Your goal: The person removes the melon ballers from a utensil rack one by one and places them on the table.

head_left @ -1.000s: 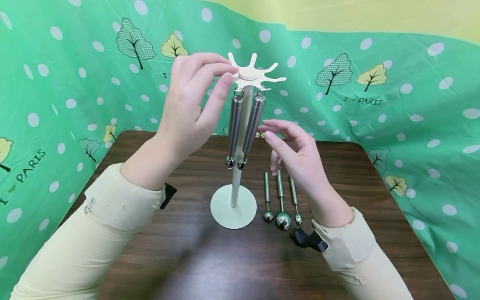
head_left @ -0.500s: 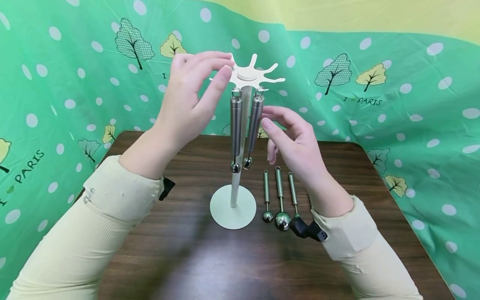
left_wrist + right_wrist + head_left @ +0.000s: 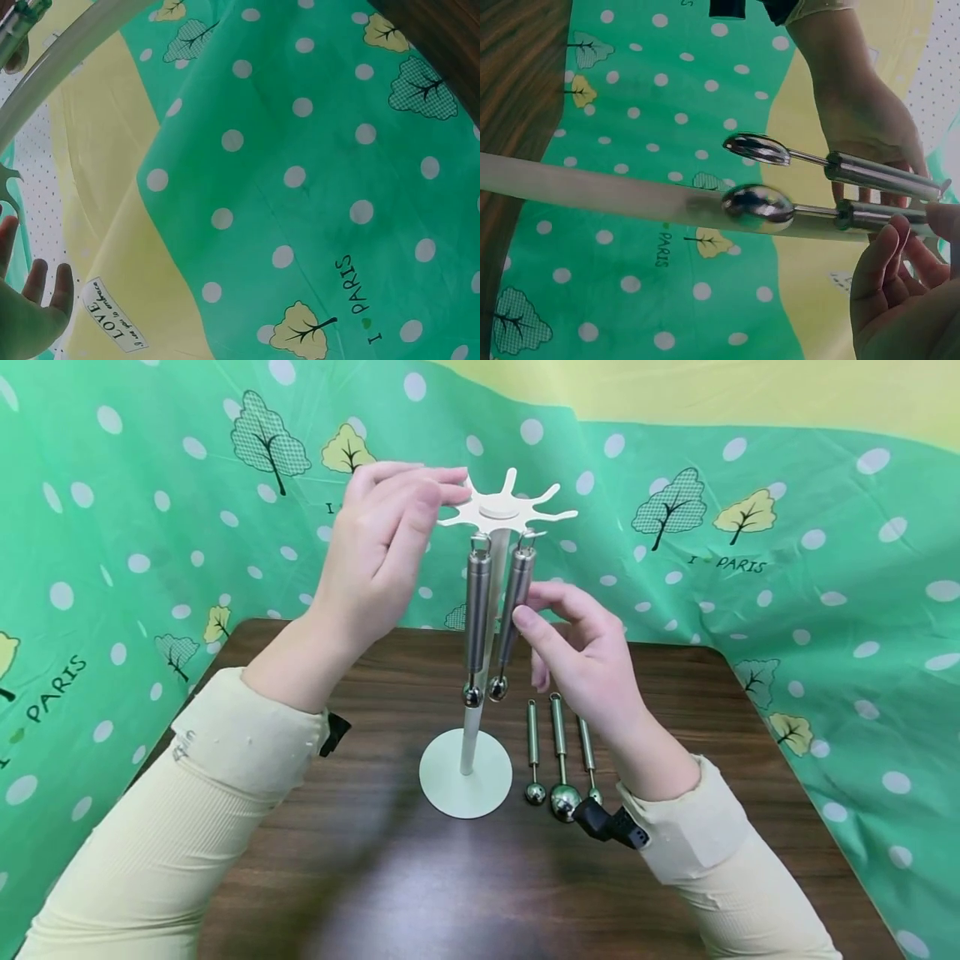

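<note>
Head view, nearest first: dark wood-grain table (image 3: 390,877), with three steel scoops (image 3: 558,756) lying side by side just right of the cream stand (image 3: 467,772) and its round base. Above them the right hand (image 3: 581,652) pinches the handle of the right hanging scoop (image 3: 512,610) between thumb and fingers; a left hanging scoop (image 3: 476,618) dangles beside it — both from the stand's spoked top (image 3: 506,510). The left hand (image 3: 382,552) pinches a spoke at the top's left edge. Beyond the table, green polka-dot cloth (image 3: 787,552) printed with trees and "PARIS" drapes all round, and a yellow wall (image 3: 712,389) shows above it.
</note>
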A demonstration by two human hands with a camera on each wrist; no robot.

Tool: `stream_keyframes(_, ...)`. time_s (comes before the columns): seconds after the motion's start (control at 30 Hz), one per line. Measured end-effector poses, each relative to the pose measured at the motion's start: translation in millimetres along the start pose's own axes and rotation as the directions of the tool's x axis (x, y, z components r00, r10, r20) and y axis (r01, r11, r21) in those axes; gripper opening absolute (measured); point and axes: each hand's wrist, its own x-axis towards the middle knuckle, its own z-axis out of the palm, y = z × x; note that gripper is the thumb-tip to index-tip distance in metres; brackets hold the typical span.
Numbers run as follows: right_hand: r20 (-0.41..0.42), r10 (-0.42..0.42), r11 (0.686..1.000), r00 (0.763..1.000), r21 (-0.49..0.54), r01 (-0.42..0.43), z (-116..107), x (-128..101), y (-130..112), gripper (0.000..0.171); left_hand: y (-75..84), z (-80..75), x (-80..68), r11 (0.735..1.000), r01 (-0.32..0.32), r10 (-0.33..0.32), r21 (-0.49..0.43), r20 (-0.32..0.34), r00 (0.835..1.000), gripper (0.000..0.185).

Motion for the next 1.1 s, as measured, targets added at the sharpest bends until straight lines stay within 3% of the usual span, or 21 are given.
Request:
stream_keyframes(0.2, 0.047, -0.023, 1.000, 0.999, -0.004, 0.023, 1.9, -4.1, 4.2, 0.023, -0.8, -1.9, 2.4, 1.000, -0.017, 0.017, 0.004, -0.006, 1.000, 0.038)
stream_keyframes(0.5, 0.072, -0.137, 0.989, 0.988, -0.044, 0.141, 0.0, -5.7, 0.0, 0.024, 0.6, -1.5, 1.3, 1.000, 0.015, -0.015, -0.003, -0.020, 1.000, 0.038)
stream_keyframes(0.77, 0.045, -0.171, 0.985, 0.984, 0.001, 0.171, -4.4, -8.4, -9.9, 0.022, 2.3, -1.0, 0.6, 0.999, 0.044, -0.044, -0.010, -0.025, 0.999, 0.038)
stream_keyframes(1.1, -0.016, -0.179, 0.984, 0.984, -0.016, 0.178, -18.7, -17.8, -6.9, 0.018, 3.0, 0.9, -1.8, 0.995, 0.089, -0.090, -0.051, -0.030, 0.995, 0.037)
